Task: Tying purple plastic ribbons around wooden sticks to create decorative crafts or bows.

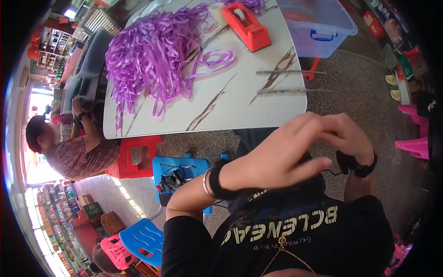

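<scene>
My left hand (281, 154) reaches across in front of my chest, thumb stretched out and fingers extended toward my right hand. My right hand (349, 136) comes in from the other side, its fingers loosely bent and overlapping the left fingers; their tips are partly hidden. I see nothing held in either hand. Just beyond them is the corner of a white marbled table (217, 111). On that table lie two thin clear-wrapped sticks (281, 92), their ends past the right edge. A big heap of purple ribbon loops (152, 55) covers the far left part.
A red tape dispenser (249, 30) stands at the table's far right, beside a tape roll (216, 13). Beyond the right edge is a clear plastic bin (318, 27). A blue stool (184, 164) carries a small black device. Another person (78, 147) sits at the left near a red stool (138, 157).
</scene>
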A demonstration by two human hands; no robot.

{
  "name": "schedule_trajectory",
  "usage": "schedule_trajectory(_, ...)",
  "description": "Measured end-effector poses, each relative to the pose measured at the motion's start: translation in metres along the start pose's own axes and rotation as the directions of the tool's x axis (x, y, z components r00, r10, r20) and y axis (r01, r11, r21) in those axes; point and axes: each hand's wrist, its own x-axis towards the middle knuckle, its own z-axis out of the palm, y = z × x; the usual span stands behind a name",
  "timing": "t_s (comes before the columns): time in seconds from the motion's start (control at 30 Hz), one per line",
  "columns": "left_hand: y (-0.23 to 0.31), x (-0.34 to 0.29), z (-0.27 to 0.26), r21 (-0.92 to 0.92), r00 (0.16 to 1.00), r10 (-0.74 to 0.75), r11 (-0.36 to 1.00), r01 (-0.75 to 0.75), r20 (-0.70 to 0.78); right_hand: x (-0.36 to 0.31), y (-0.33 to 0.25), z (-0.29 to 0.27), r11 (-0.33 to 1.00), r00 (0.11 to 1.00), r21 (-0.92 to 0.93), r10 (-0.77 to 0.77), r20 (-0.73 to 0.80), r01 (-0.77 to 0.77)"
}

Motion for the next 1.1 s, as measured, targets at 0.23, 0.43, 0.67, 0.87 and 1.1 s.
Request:
schedule_trajectory(0.23, -0.036, -0.011, 0.010, 0.213, 0.969, -0.239, 0.945, 0.248, -0.065, 0.004, -0.019, 0.003, 0.995, 0.996, 0.048, 0.088, -0.008, -0.088)
schedule_trajectory(0.43, -0.050, -0.017, 0.013, -0.392, 0.856, -0.464, 0.762, 0.516, 0.227, 0.000, -0.021, 0.002, 0.986, 0.996, 0.148, 0.085, -0.024, -0.080)
schedule_trajectory(0.67, -0.061, -0.029, 0.012, -0.469, 0.833, -0.508, 0.694, 0.546, 0.219, -0.003, -0.011, -0.005, 0.974, 0.994, 0.199, 0.109, 0.034, -0.113)
schedule_trajectory(0.87, -0.063, -0.036, 0.012, -0.451, 0.832, -0.534, 0.712, 0.538, 0.151, -0.003, -0.005, -0.003, 0.951, 0.987, 0.276, 0.158, -0.044, -0.140)
schedule_trajectory(1.1, -0.062, -0.032, 0.012, -0.619, 0.859, -0.461, 0.614, 0.490, 0.223, 0.007, -0.009, -0.006, 0.973, 0.992, 0.201, 0.125, -0.035, -0.116)
